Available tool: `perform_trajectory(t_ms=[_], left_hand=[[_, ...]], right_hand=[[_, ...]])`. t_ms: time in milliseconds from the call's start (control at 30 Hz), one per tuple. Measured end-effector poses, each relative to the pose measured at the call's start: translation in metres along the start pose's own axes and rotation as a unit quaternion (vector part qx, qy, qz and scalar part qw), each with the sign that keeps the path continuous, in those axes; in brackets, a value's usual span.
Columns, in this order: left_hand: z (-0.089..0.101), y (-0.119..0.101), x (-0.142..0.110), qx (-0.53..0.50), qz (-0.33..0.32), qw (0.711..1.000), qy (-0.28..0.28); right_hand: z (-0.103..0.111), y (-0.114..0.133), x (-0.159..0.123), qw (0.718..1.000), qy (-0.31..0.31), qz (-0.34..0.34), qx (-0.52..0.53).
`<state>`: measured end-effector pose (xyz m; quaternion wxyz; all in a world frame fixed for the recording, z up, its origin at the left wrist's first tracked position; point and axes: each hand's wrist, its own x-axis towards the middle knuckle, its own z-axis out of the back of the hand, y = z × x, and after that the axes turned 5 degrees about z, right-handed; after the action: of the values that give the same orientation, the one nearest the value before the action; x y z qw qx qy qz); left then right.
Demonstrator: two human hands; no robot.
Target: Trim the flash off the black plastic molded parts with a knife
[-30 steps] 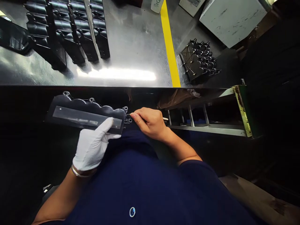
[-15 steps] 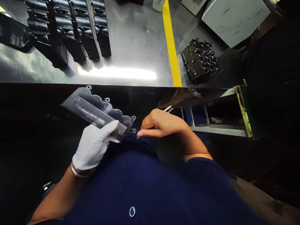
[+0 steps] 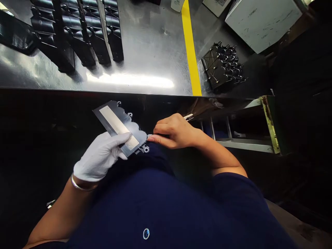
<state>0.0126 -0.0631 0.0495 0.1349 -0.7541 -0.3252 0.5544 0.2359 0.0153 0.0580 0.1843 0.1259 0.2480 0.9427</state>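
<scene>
My left hand (image 3: 96,155), in a white glove, grips a dark plastic part (image 3: 138,128) by its lower end, thumb on top. The part has a scalloped edge with small ring-shaped lugs, and a bright strip runs along its flat face. My bare right hand (image 3: 177,131) is closed around a slim, pen-like tool, whose pale rear end (image 3: 188,117) sticks out behind the knuckles. Its thumb and fingertips are at the part's right corner, by a lug; the tool's working tip is hard to make out there.
Several rows of black ribbed parts (image 3: 90,34) stand on the metal table (image 3: 145,45) at the left. Right of the yellow tape (image 3: 191,52) sits another black part (image 3: 224,65). A grey-white box (image 3: 261,22) is behind it. Below the table edge is a metal frame (image 3: 246,144).
The plastic part has moved right and tilted, so its strip now looks bright. My right hand has risen slightly and come to the part's corner.
</scene>
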Motion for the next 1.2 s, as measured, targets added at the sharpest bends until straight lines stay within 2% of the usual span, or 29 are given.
perform_trajectory(t_ms=[300, 533, 633, 800, 1200], left_hand=[[-0.005, -0.002, -0.001, -0.015, 0.004, 1.000, -0.011], [-0.002, 0.009, 0.005, -0.050, 0.005, 0.999, 0.014], [0.000, 0.008, 0.005, -0.042, 0.014, 0.999, 0.020], [-0.004, 0.001, 0.003, -0.025, -0.012, 1.000, 0.005], [-0.006, 0.002, 0.001, -0.013, -0.005, 1.000, 0.001]], right_hand=[[0.003, -0.001, 0.002, 0.999, 0.054, -0.005, 0.001], [0.003, -0.008, 0.000, 0.991, 0.101, 0.003, 0.091], [0.003, -0.009, -0.001, 0.990, 0.090, 0.019, 0.111], [0.002, -0.005, -0.002, 0.997, 0.041, 0.020, 0.067], [0.005, -0.003, -0.001, 0.999, 0.045, 0.008, 0.021]])
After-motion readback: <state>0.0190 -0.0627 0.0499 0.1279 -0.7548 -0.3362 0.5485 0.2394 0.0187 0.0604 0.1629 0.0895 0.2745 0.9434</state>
